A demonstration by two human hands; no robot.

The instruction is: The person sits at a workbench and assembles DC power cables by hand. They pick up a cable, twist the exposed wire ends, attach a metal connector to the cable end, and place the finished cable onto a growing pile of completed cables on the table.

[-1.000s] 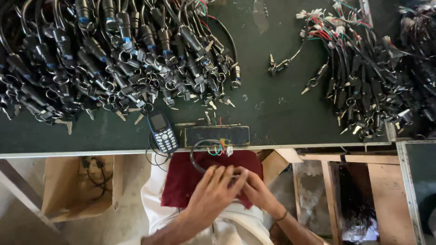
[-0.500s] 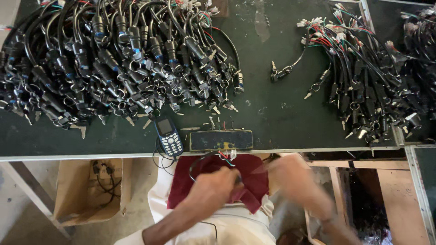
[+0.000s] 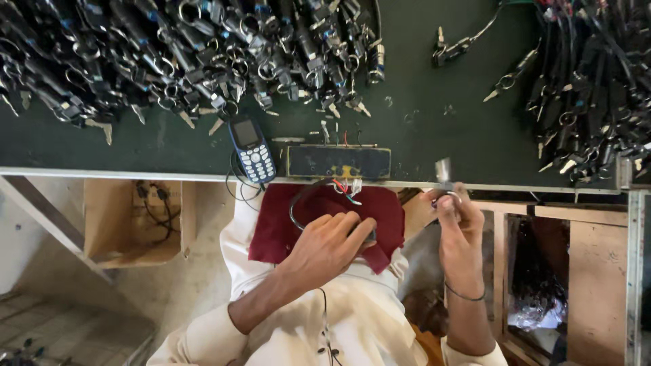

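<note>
Soft even daylight, mild glare on metal, sharp w/ slight edge distortion.

Dk green table [image 3: 434, 135], maroon cloth [image 3: 285, 224], blue phone [image 3: 252, 149].

A single camera, worn on the person's head, looks almost straight down over the near edge of a dark green bench [image 3: 420, 142]. The far side of the bench fills the top of the frame; the person's lap fills the bottom centre, so the view faces down and slightly forward. It sits close enough to show both hands whole: the left hand [image 3: 325, 247] over a red cloth [image 3: 278, 227] on the lap, the right hand [image 3: 460, 227] just beside the bench edge. Floor shows at lower left. No second view shares the scene.
</note>
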